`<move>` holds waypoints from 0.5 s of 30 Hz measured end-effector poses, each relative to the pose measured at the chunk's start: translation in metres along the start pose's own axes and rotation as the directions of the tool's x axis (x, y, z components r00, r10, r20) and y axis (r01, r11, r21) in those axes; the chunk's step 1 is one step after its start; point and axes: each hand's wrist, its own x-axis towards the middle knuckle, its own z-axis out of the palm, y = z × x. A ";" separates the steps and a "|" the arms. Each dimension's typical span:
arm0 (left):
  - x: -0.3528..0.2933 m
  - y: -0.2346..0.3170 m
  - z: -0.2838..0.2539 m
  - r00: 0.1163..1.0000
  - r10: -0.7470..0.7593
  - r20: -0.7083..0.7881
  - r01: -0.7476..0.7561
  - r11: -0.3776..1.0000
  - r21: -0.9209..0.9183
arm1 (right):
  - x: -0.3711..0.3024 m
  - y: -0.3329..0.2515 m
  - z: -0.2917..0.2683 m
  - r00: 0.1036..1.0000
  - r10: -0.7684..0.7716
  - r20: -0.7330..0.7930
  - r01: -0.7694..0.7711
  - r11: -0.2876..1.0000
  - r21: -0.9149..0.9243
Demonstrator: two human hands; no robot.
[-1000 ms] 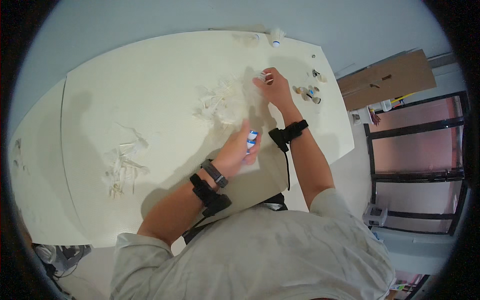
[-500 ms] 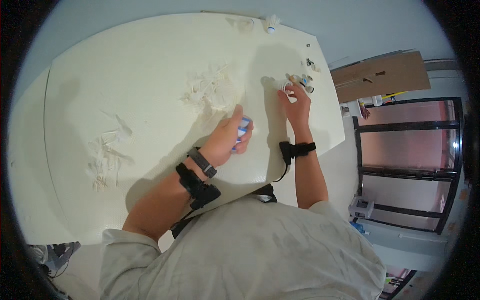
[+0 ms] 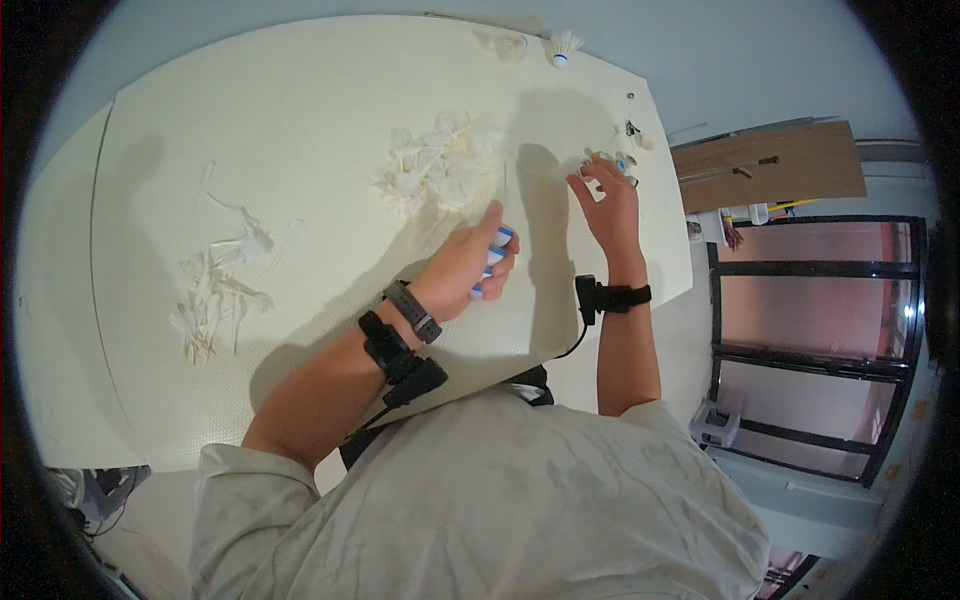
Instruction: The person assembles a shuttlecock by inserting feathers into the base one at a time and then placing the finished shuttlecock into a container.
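My left hand (image 3: 470,262) rests on the white table (image 3: 300,130), closed around a pair of scissors with blue and white handles (image 3: 491,262). Just beyond it lies a heap of white feathers (image 3: 440,170). My right hand (image 3: 608,198) reaches toward the table's right edge, its fingers pinching a small white piece next to a cluster of small blue and white bits (image 3: 625,160). Both wrists wear black straps, and the left also carries a watch.
A second scatter of white feather pieces (image 3: 215,290) lies at the table's left. A white shuttlecock (image 3: 563,45) stands at the far edge. A brown cardboard sheet (image 3: 770,165) and a dark-framed glass door (image 3: 810,330) are to the right.
My right hand moved from the table's middle to the small bits by the right edge. The left hand kept hold of the scissors and shifted slightly left with the view.
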 end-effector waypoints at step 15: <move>-0.002 0.001 0.003 0.998 -0.030 -0.048 0.027 0.997 -0.067 | -0.003 0.005 -0.004 0.997 0.077 -0.020 -0.075 0.992 0.098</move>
